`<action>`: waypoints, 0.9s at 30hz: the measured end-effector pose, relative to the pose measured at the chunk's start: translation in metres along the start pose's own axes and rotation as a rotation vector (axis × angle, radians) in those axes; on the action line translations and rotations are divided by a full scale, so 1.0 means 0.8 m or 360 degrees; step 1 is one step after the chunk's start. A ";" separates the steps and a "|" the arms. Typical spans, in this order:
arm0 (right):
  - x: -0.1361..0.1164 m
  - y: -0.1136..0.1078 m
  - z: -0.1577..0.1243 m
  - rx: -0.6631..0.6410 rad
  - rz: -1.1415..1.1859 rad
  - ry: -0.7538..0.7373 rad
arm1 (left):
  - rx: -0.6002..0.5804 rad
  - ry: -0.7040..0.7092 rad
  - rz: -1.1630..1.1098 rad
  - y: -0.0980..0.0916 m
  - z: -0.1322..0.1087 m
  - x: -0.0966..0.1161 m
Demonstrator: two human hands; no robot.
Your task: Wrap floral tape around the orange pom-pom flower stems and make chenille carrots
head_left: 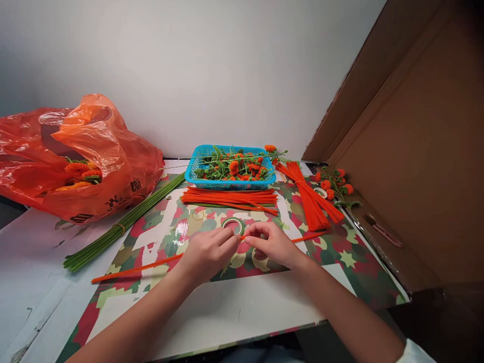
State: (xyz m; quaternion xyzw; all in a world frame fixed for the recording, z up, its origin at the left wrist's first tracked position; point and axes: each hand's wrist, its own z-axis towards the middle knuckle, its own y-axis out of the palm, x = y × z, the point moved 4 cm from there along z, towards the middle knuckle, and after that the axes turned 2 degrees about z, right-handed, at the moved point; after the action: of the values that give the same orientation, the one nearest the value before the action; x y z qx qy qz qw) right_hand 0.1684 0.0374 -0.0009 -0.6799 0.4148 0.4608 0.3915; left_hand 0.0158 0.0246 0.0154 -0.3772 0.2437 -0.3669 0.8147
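Note:
My left hand [210, 250] and my right hand [273, 244] meet over the patterned mat [340, 257], both pinched on a long orange pipe cleaner [136, 269] that lies across the mat from the left edge to the right. The fingertips of both hands close on its middle part. A roll of green tape [233, 224] lies flat just behind my fingers. Behind that lies a bundle of orange pipe cleaners [230, 197].
A blue basket [196, 169] of orange flowers with green stems stands at the back. A second orange bundle [310, 196] and finished flowers [335, 185] lie at right. Green stems [121, 227] and an orange plastic bag [75, 156] are at left. A cardboard wall [416, 151] rises on the right.

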 end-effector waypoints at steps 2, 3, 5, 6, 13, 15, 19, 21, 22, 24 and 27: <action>0.000 0.000 0.000 0.0000 0.0008 0.0006 | 0.0000 0.0007 0.0016 0.000 0.000 0.000; 0.000 0.000 0.001 0.0003 0.0016 0.0010 | -0.0003 0.0009 0.0029 0.000 0.000 0.001; 0.001 0.000 0.001 0.0000 0.0050 0.0027 | -0.0006 0.0014 0.0057 0.000 0.000 0.001; 0.002 0.000 0.002 -0.0009 0.0075 0.0039 | 0.0000 0.0019 0.0070 -0.001 0.000 0.002; 0.001 -0.001 0.003 -0.0172 0.0239 0.0130 | 0.0078 0.0093 0.0105 -0.006 0.004 0.006; 0.000 -0.001 0.003 -0.0189 0.0254 0.0129 | 0.0084 0.0105 0.0109 -0.007 0.004 0.006; 0.000 -0.001 0.004 -0.0199 0.0250 0.0125 | 0.0091 0.0108 0.0139 -0.005 0.003 0.006; 0.000 -0.001 0.004 -0.0204 0.0254 0.0137 | 0.0086 0.0108 0.0147 -0.004 0.003 0.006; 0.000 -0.001 0.004 -0.0203 0.0253 0.0143 | 0.0083 0.0107 0.0149 -0.004 0.003 0.006; 0.000 0.000 0.004 -0.0198 0.0246 0.0144 | 0.0071 0.0101 0.0148 -0.003 0.002 0.006; -0.001 0.001 0.004 -0.0196 0.0226 0.0117 | 0.0042 0.0088 0.0125 -0.003 0.002 0.006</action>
State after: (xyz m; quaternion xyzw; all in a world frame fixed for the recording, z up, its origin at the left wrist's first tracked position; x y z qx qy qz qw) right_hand 0.1668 0.0401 -0.0006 -0.6881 0.4469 0.4867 0.2999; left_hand 0.0188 0.0204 0.0176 -0.3464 0.2759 -0.3481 0.8262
